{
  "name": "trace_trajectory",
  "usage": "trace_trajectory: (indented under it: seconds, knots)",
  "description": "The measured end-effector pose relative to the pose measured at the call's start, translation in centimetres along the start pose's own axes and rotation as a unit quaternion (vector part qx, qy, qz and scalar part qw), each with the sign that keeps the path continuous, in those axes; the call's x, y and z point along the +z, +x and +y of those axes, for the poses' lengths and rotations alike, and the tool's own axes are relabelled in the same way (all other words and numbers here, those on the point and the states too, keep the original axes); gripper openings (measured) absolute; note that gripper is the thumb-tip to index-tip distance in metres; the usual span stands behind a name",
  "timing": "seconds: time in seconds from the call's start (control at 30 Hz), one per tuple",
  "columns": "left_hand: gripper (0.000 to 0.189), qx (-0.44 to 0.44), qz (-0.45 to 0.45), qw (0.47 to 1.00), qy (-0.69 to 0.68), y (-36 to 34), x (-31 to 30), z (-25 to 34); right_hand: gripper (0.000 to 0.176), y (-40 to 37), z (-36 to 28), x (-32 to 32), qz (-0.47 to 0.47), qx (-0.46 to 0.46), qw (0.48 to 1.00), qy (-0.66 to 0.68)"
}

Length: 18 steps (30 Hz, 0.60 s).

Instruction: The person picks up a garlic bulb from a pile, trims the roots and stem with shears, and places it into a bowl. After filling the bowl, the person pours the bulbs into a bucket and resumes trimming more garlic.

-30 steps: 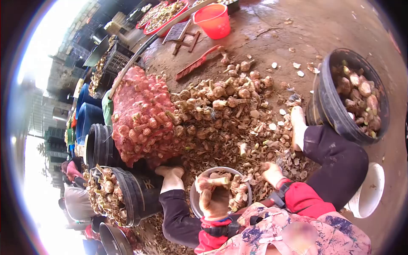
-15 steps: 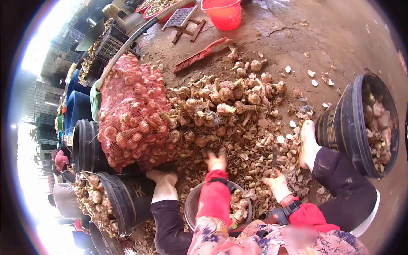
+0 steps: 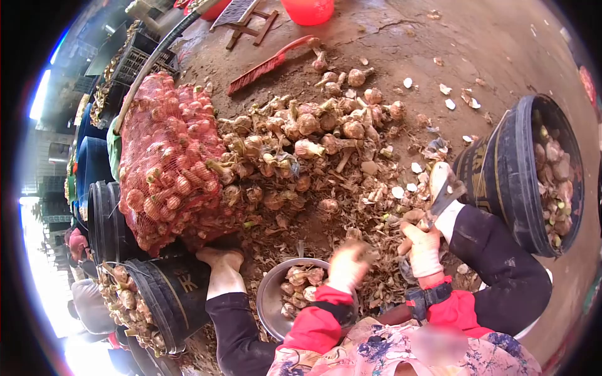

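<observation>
My left hand [image 3: 350,266], smeared by motion, is closed above the right rim of a metal basin [image 3: 266,299]. A brownish garlic bulb [image 3: 354,234] shows at its fingertips, partly blurred. Several trimmed garlic bulbs [image 3: 301,287] lie in the basin between my legs. To the right, my right hand [image 3: 422,245] is wrapped round brown-handled shears [image 3: 444,203], their grey metal end pointing up and away beside my right foot. Ahead of both hands spreads a heap of garlic with stalks [image 3: 307,128], with loose skins and cut stalks [image 3: 376,219] nearer me.
A red mesh sack of garlic [image 3: 172,169] stands at left. Black buckets of garlic flank me, one at right [image 3: 501,169] and one tipped at left [image 3: 175,301]. Farther off are a red brush [image 3: 269,66], a small stool [image 3: 251,28] and a red bucket [image 3: 307,9].
My left hand has drawn back from the heap toward the right hand, uncovering the basin's bulbs. The shears have swung from upright to tilting right. The camera view has shifted slightly.
</observation>
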<state>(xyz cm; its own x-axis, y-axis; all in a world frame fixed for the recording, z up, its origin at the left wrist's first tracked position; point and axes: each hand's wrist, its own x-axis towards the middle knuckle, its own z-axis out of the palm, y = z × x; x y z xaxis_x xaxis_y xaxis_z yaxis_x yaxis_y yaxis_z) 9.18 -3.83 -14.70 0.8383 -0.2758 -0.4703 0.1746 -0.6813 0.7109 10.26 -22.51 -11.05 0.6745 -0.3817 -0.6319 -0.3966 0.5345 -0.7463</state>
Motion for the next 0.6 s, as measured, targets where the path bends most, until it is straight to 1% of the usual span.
trace_trajectory:
  seconds: [0.03,0.07,0.1,0.13,0.17,0.2,0.23,0.3,0.33,0.37,0.43,0.47,0.5,0.53,0.57,0.6]
  knots:
    - [0.038,-0.068,0.052,0.996,0.040,0.8,-1.5,-0.1,0.018,-0.3,-0.2,0.2,0.004,0.019,1.000,-0.003]
    - [0.043,-0.151,0.130,0.978,0.068,1.4,-1.8,0.0,0.019,0.3,0.6,0.0,-0.003,0.018,1.000,0.009]
    - [0.053,-0.186,0.100,0.974,0.081,2.8,-1.6,-0.9,0.021,-0.3,0.3,0.7,-0.005,-0.002,1.000,0.014]
    - [0.061,-0.199,0.047,0.973,0.104,3.7,-0.9,-1.0,0.021,-0.4,0.9,0.6,-0.010,0.008,1.000,-0.001]
    - [0.070,-0.209,-0.006,0.970,0.127,4.4,0.2,-1.2,0.021,-0.5,1.5,0.5,-0.015,0.016,1.000,-0.018]
    - [0.078,-0.201,-0.036,0.963,0.174,5.5,2.3,-3.0,0.021,-1.3,0.8,1.0,-0.021,0.011,0.999,-0.038]
    - [0.069,-0.190,-0.051,0.967,0.163,6.1,2.7,-2.8,0.020,-2.0,0.2,1.3,-0.023,0.002,0.999,-0.044]
    - [0.054,-0.137,0.066,0.987,0.054,7.2,6.4,-7.0,0.018,-2.3,0.5,1.1,-0.016,-0.035,0.997,-0.072]
    - [0.042,-0.119,0.116,0.985,0.033,6.5,4.9,-4.3,0.020,-2.6,0.3,0.8,-0.020,-0.024,0.995,-0.099]
    - [0.037,-0.181,0.119,0.956,-0.198,5.4,3.2,-1.5,0.020,-2.5,0.7,0.3,-0.019,-0.028,0.995,-0.094]
    - [0.031,-0.104,0.193,0.902,-0.371,2.8,1.4,1.2,0.023,-1.9,1.9,-0.3,-0.042,-0.060,0.990,-0.120]
    - [0.028,-0.043,0.173,0.886,-0.427,1.8,0.9,1.4,0.025,-2.2,2.3,-0.3,-0.062,0.001,0.995,-0.081]
    - [0.034,-0.028,0.140,0.883,-0.447,0.7,0.3,0.9,0.025,-2.4,3.0,-0.6,-0.066,-0.003,0.995,-0.073]
    - [0.037,0.071,0.140,0.919,-0.361,-0.9,-0.1,1.4,0.025,-2.6,3.6,-1.0,-0.117,0.092,0.989,0.003]
    - [0.040,0.168,0.139,0.938,-0.269,-2.5,-0.5,1.8,0.026,-2.7,4.2,-1.3,-0.169,0.185,0.965,0.078]
    - [0.043,0.150,0.113,0.967,-0.171,-4.5,-1.7,3.3,0.028,-3.2,3.9,-0.9,-0.203,0.181,0.940,0.205]
